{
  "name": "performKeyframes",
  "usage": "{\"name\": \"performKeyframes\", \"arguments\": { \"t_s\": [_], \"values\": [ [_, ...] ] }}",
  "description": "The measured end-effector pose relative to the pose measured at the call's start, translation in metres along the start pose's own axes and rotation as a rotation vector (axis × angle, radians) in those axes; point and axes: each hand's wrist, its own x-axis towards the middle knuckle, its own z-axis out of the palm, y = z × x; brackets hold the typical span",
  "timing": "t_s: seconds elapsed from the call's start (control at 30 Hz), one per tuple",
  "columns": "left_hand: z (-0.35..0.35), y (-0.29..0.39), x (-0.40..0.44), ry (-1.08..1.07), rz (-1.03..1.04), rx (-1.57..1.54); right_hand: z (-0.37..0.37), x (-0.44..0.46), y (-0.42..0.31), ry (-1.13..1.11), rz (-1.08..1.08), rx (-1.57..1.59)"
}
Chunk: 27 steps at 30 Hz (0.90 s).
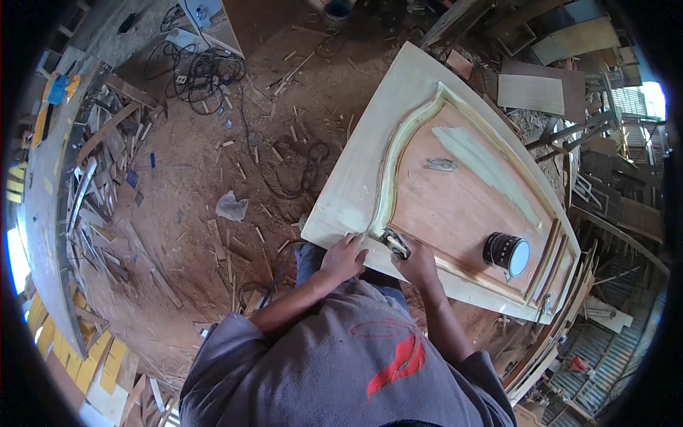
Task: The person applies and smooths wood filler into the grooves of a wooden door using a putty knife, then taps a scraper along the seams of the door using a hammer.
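Observation:
A large pale wooden panel (pixel 361 149) lies before me, with a curved moulding (pixel 392 164) and a reddish-brown inner field. At its near edge, my left hand (pixel 343 260) is closed over the rim, close to the moulding's lower corner. My right hand (pixel 417 265) is just to the right, wrapped round a small dark hand tool (pixel 396 245) with a pale part; its exact kind is unclear. The tool is at the moulding's corner. A dark can (pixel 497 249) with a pale top stands on the panel, and a greyish flat piece (pixel 441 164) lies on the inner field.
Wood scraps and dust cover the brown floor (pixel 192 206). Tangled black cables (pixel 203 75) lie at the upper left, and a crumpled clear plastic bag (pixel 232 206) nearer. A long curved board (pixel 51 192) stands at the left. Boards and corrugated sheets (pixel 605 373) crowd the right.

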Motion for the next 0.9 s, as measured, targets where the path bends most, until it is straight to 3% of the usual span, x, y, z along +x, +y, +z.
{"name": "performKeyframes", "arguments": {
  "t_s": [0.07,0.17,0.27,0.37,0.47,0.77,0.9],
  "values": [
    [0.016,-0.007,0.0,0.037,0.048,0.027,0.005,0.002,0.001,-0.012,-0.045,-0.06],
    [0.001,0.004,0.007,-0.146,-0.078,-0.097,0.017,0.009,-0.002,-0.034,-0.134,-0.118],
    [-0.001,-0.003,0.007,-0.142,-0.122,-0.13,0.022,0.017,-0.014,-0.093,-0.149,-0.125],
    [0.002,-0.003,-0.001,0.106,0.098,-0.018,0.021,0.024,-0.022,-0.19,-0.078,-0.16],
    [-0.002,0.003,0.002,0.051,0.197,0.01,0.035,0.023,-0.015,-0.063,-0.147,-0.164],
    [0.0,0.0,0.014,0.027,0.186,-0.058,0.047,0.038,-0.031,-0.167,0.047,-0.207],
    [-0.003,0.006,0.015,-0.034,0.113,-0.028,0.033,0.028,-0.031,-0.109,-0.018,-0.111]
  ]
}}
